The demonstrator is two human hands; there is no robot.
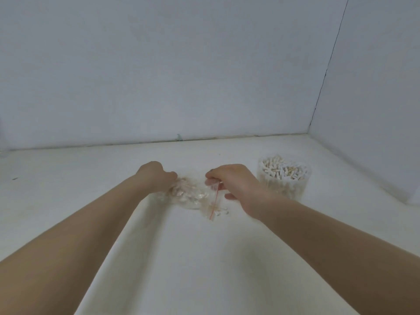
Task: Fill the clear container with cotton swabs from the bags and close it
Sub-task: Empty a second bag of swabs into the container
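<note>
A clear plastic zip bag (193,197) with a red seal strip lies on the white table, holding cotton swabs with wooden sticks. My left hand (154,176) grips the bag's left end, where the swabs bunch. My right hand (231,183) pinches the bag's mouth by the red strip, fingers curled. The clear round container (284,180) stands to the right of my right hand, uncovered and packed with upright cotton swabs. No lid is in view.
The white table (181,258) runs back to a pale wall (159,76). A side wall (375,110) closes the right, just behind the container. A small dark mark (14,178) shows at the table's far left.
</note>
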